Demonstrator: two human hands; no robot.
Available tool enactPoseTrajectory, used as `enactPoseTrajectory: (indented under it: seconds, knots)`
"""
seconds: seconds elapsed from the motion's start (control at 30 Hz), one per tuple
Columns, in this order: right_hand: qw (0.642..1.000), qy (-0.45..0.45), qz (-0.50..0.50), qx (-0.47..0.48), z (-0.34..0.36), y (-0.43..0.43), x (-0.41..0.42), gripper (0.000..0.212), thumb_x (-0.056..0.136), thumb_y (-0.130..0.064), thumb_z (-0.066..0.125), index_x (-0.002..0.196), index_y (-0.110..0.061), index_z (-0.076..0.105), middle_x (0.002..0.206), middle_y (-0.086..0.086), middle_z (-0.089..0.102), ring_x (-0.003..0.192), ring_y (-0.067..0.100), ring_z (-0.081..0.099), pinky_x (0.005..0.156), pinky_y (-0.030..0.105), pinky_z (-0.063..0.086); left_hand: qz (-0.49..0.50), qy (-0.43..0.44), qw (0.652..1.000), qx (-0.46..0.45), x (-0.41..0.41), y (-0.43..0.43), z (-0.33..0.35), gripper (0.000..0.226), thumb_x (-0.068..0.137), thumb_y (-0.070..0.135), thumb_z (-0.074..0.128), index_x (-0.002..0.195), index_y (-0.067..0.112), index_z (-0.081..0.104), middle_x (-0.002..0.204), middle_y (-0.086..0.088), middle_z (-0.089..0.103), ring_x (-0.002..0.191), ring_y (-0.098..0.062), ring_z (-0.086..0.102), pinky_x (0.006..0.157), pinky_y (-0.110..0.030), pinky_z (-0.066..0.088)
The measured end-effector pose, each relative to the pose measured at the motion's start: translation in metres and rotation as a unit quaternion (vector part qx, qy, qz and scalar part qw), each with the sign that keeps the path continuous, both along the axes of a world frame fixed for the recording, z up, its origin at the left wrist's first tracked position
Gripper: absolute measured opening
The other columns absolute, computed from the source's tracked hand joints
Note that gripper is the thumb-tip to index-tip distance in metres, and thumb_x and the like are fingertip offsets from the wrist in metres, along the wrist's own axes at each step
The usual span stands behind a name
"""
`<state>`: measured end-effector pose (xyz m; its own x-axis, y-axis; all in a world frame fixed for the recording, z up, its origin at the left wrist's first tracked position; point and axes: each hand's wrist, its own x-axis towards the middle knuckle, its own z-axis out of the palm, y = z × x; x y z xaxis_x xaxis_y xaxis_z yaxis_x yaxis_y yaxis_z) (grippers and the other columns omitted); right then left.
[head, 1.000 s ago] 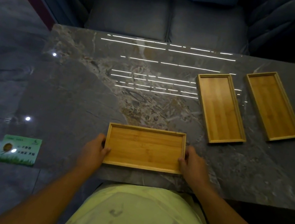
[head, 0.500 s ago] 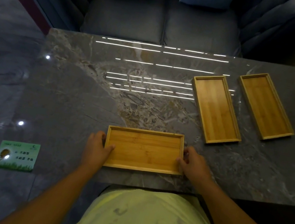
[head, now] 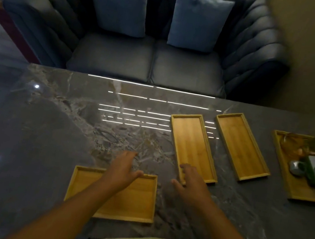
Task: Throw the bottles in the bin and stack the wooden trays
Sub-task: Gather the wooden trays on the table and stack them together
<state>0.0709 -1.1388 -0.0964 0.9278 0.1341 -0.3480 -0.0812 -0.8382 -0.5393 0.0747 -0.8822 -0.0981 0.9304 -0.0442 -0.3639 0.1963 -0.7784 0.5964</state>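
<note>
Both hands' grip open and empty: left hand [head: 123, 169] over near tray [head: 134, 201], right hand [head: 192, 182] seemingly at second tray [head: 192, 144].

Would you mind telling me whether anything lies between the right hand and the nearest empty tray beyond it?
Nothing visible does: the right hand already overlaps the near end of that empty wooden tray, with only bare table around.

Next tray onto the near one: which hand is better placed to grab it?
Right. The right hand already overlaps the near end of the closest angled tray; the left hand hovers open over the near tray.
</note>
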Motion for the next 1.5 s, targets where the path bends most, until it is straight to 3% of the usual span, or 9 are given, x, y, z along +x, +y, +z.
enactPoseTrajectory:
  seconds: [0.13,0.33,0.43,0.67,1.1,1.37,1.5]
  knots:
    - [0.999,-0.021,0.024,-0.040,0.002,-0.046,0.042,0.067,0.084,-0.043,0.068,0.139,-0.014,0.043,0.137,0.011,0.046,0.127,0.029,0.047,0.103,0.039,0.042,-0.020,-0.007,1.000,0.016,0.021,-0.056,-0.006,0.071,0.082,0.045,0.069,0.141,0.017,0.040,0.144,-0.008,0.045,0.133,-0.025,0.042,0.107,-0.035,0.036]
    - [0.997,0.011,0.024,-0.069,-0.011,-0.102,0.094,0.070,0.085,-0.048,0.066,0.141,-0.018,0.036,0.141,0.009,0.043,0.126,0.029,0.050,0.099,0.039,0.045,-0.021,0.024,0.997,0.072,0.059,-0.126,-0.018,0.068,0.084,0.049,0.064,0.138,0.014,0.040,0.142,-0.010,0.045,0.130,-0.026,0.043,0.105,-0.038,0.040]
    - [0.997,0.026,0.034,-0.061,-0.020,-0.114,0.112,0.059,0.085,-0.046,0.066,0.132,-0.018,0.042,0.133,0.009,0.050,0.119,0.028,0.053,0.095,0.039,0.049,-0.013,0.055,0.995,0.077,0.078,-0.147,-0.023,0.060,0.085,0.044,0.065,0.132,0.014,0.044,0.136,-0.012,0.049,0.125,-0.027,0.047,0.103,-0.039,0.042]
    - [0.998,0.053,0.002,-0.026,-0.036,-0.119,0.142,0.023,0.090,-0.039,0.063,0.104,-0.023,0.053,0.102,0.000,0.063,0.089,0.015,0.061,0.082,0.038,0.056,0.091,0.078,0.993,0.021,0.100,-0.168,-0.032,0.059,0.089,0.035,0.062,0.138,0.014,0.037,0.138,-0.011,0.052,0.125,-0.028,0.051,0.103,-0.042,0.044]
    - [0.994,0.049,0.045,-0.087,-0.043,-0.112,0.152,0.015,0.098,-0.034,0.047,0.103,-0.020,0.051,0.093,0.002,0.063,0.081,0.018,0.062,0.078,0.040,0.057,0.100,0.069,0.992,0.022,0.102,-0.166,-0.040,0.048,0.092,0.033,0.055,0.136,0.020,0.041,0.130,-0.007,0.059,0.117,-0.024,0.057,0.098,-0.040,0.047]
    - [0.999,0.020,0.009,0.030,-0.016,-0.123,0.139,0.008,0.096,-0.036,0.054,0.093,-0.030,0.049,0.088,-0.009,0.060,0.077,0.007,0.059,0.068,0.026,0.049,0.123,0.028,0.991,-0.038,0.101,-0.171,-0.012,0.031,0.095,0.020,0.050,0.127,0.019,0.046,0.112,-0.008,0.064,0.099,-0.023,0.063,0.086,-0.041,0.054]
    - [0.994,0.012,-0.024,0.103,0.007,-0.127,0.131,0.007,0.095,-0.035,0.055,0.100,-0.032,0.053,0.094,-0.012,0.062,0.083,0.003,0.061,0.071,0.026,0.051,0.117,-0.027,0.992,-0.046,0.097,-0.168,0.013,0.010,0.095,0.023,0.051,0.105,0.025,0.050,0.091,0.001,0.063,0.080,-0.012,0.062,0.070,-0.032,0.055]
